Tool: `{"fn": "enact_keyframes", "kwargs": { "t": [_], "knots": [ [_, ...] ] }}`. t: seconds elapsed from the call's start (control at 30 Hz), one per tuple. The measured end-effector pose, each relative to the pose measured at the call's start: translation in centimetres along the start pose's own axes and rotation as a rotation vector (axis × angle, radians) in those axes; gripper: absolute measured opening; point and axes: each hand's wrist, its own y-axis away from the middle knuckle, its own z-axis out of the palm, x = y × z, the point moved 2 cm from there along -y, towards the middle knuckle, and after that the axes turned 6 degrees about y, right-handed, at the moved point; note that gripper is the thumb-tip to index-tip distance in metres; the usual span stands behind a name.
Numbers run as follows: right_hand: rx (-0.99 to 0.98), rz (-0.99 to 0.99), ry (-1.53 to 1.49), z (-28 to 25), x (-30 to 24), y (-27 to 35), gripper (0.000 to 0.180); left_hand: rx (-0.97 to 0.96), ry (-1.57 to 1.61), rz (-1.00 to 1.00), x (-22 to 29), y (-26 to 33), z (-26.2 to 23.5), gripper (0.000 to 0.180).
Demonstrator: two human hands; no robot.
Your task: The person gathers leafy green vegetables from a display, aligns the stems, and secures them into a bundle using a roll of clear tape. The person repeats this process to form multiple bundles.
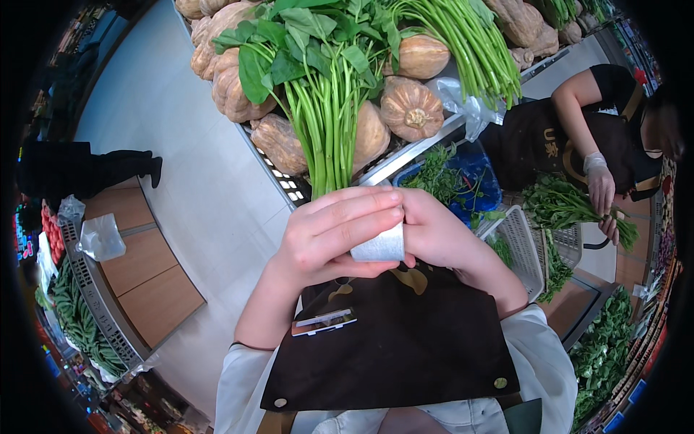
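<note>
In front of my chest I hold a bunch of long-stemmed leafy greens [329, 134], leaves pointing away from me. A silvery-white wrap [379, 247] surrounds the stem ends; its exact kind is unclear. My left hand [336, 230] is closed over it, fingers lying across its front. From the other side, my right hand [439, 233] is closed round it too, its fingers partly hidden. The leaves spread over pumpkins [412, 108] in a black crate [285, 184] just beyond. A second bunch of green stems [466, 47] lies on the pumpkins to the right.
At right a co-worker in a dark apron [553, 145] holds greens [564, 202] with gloved hands. Nearby are a blue basket [488, 170] and a white basket [522, 249]. At left stands a crate of green vegetables [87, 318]; a person in dark clothes [72, 170] is beyond it.
</note>
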Motion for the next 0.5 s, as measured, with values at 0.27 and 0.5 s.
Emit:
{"fn": "enact_keyframes", "kwargs": {
  "t": [0.27,0.5],
  "knots": [
    [0.031,-0.121,0.051,0.1,0.5,-0.2,0.024,-0.013,0.358,-0.283,0.3,-0.3,0.2,0.048],
    [0.126,-0.204,0.189,0.2,0.3,-0.3,0.016,0.113,0.489,-0.282,0.2,0.1,1.4,0.032]
  ]
}}
